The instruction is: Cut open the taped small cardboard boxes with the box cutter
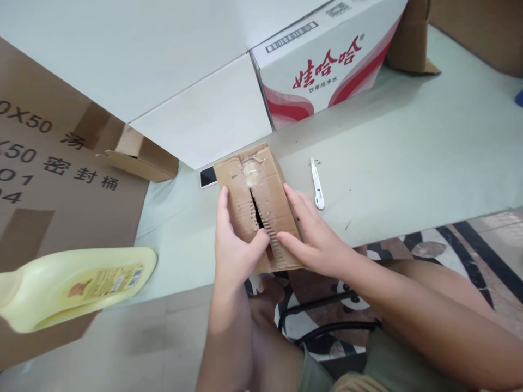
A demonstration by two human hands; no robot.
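A small brown cardboard box (269, 190) sits at the front edge of the table, with a ragged dark slit between its top flaps. My left hand (237, 245) grips its left side, the thumb on the flap beside the slit. My right hand (312, 234) holds the right side, thumb on the right flap and fingers along the side wall. Inside the slit it is too dark to make anything out. To the right of the box lies a white utility knife (316, 185), touched by neither hand. A phone (208, 177) lies partly hidden behind the box's left corner.
A white and red printed carton (327, 71) and a plain white box (204, 109) stand behind. At the left are a large brown carton (73, 190), a small open box (143, 158) and a pale yellow bottle (81, 283). The table (388, 158) has a pale green cover.
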